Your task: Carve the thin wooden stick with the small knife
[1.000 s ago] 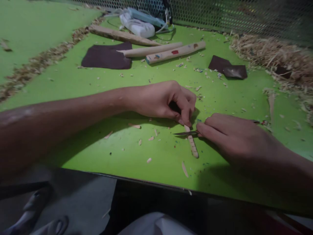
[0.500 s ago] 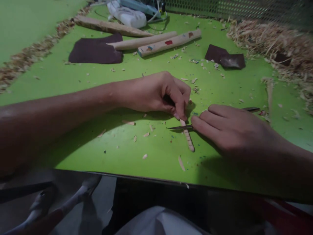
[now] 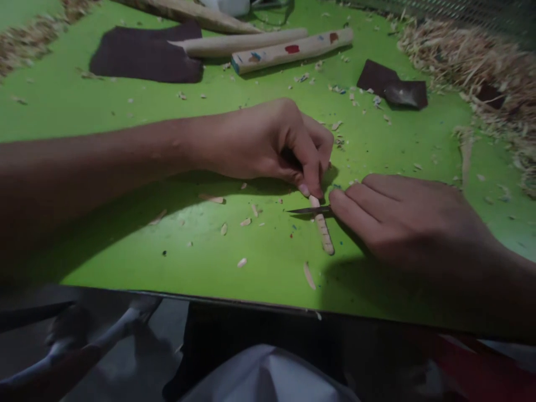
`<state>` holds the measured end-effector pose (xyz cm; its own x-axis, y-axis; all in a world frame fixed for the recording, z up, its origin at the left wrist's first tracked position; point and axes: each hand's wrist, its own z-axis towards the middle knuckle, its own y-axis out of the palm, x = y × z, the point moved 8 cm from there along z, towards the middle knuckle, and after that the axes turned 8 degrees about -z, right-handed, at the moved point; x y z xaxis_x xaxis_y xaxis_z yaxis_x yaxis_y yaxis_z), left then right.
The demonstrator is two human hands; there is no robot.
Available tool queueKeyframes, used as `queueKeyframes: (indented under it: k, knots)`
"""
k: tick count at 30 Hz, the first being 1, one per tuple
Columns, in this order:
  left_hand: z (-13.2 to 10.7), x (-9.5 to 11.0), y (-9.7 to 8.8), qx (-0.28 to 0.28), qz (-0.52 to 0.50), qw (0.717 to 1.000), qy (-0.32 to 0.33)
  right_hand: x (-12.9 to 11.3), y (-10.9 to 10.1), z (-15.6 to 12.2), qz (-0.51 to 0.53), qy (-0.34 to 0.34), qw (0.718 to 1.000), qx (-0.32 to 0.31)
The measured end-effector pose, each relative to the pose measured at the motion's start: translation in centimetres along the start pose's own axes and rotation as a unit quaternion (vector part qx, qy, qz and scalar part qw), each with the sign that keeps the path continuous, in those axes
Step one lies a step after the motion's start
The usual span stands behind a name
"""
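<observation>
My left hand (image 3: 288, 148) pinches the far end of a small pale wooden stick (image 3: 322, 229) between thumb and fingers. The stick lies on the green table (image 3: 176, 273), and dark notches run across its near part. My right hand (image 3: 402, 218) is closed round a carving knife (image 3: 307, 210), palm down. Its thin dark blade points left and crosses the stick just below my left fingertips. The knife's handle is hidden under my right hand.
Wood chips lie about the stick. Behind my hands are brown sandpaper (image 3: 146, 53), a paint-marked wooden rod (image 3: 293, 51) and a whittled stick (image 3: 247, 43). Smaller sandpaper pieces (image 3: 404, 93) lie at right, near a heap of shavings (image 3: 473, 61). The table edge (image 3: 188, 297) is close in front.
The view has tilted down a little, so things at the back sit higher. Both hands keep their grips, and the blade still lies across the stick at nearly the same spot.
</observation>
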<state>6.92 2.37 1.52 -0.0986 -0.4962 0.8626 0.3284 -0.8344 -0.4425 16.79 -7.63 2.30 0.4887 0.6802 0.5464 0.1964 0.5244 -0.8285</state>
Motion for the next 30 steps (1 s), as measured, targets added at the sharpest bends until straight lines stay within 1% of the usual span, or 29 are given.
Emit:
queueKeyframes:
  k: [2,7,11,14,19,23,27,30]
  knots:
    - [0.0,0.3,0.1,-0.003,0.003,1.0,0.01,-0.2,-0.2,0.2,-0.015,0.001,1.0,0.002]
    - [0.1,0.5,0.3,0.009,0.025,1.0,-0.005,-0.5,-0.7,0.5,-0.036,-0.004,0.999,0.025]
    - [0.0,0.7,0.2,0.022,0.023,0.999,0.014,-0.5,-0.7,0.8,-0.038,-0.005,0.999,0.029]
    - [-0.1,0.5,0.1,0.029,0.016,0.999,0.012,-0.6,-0.7,0.9,-0.04,-0.005,0.999,0.019]
    - [-0.2,0.4,0.2,0.026,0.017,1.0,0.003,-0.5,-1.4,1.2,-0.048,0.004,0.998,0.028]
    - [-0.1,0.3,0.1,0.019,0.013,1.0,0.0,-0.1,-0.8,1.0,-0.013,0.0,1.0,0.0]
    - [0.0,0.4,0.2,0.005,0.009,1.0,0.004,0.1,-0.4,0.3,-0.012,-0.013,0.999,0.029]
    - [0.0,0.2,0.1,0.005,0.007,1.0,-0.005,0.2,-0.4,-0.1,-0.005,-0.024,0.999,0.049]
